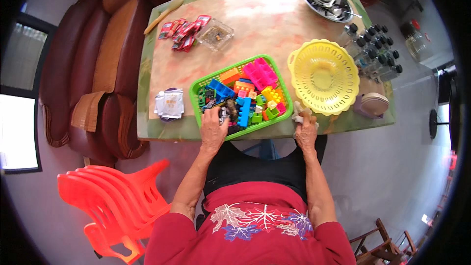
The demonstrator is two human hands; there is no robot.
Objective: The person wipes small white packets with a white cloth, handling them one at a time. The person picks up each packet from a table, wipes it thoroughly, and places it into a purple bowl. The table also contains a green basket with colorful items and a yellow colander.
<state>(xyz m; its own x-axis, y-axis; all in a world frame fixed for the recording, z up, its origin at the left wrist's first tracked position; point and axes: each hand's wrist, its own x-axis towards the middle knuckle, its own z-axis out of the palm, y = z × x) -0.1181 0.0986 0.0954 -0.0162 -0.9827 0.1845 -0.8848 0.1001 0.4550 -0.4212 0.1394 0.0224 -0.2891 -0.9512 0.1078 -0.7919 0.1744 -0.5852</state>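
Note:
A green plastic basket [280, 79] full of toy bricks and small toys sits at the near edge of the table. My left hand [214, 128] reaches over its near left rim, its fingers curled at a small grey and black toy [224, 115] whose kind I cannot make out. Around those fingers lie dark toys, blue bricks [243, 113] and a green piece. Pink bricks [260, 73] fill the far right corner. Right of the basket, my right hand [307, 130] is closed on a crumpled whitish cloth [298, 112] by the table edge. A yellow scalloped plastic basket [347, 87] stands just beyond it.
Glass bottles [375, 54] with black caps crowd the right side, near a metal bowl of spoons [327, 18]. A glass ashtray [216, 34], red packets [184, 34], a wooden stick [163, 15] and white packets [169, 104] lie leftward. Stacked red chairs [117, 198] stand at left.

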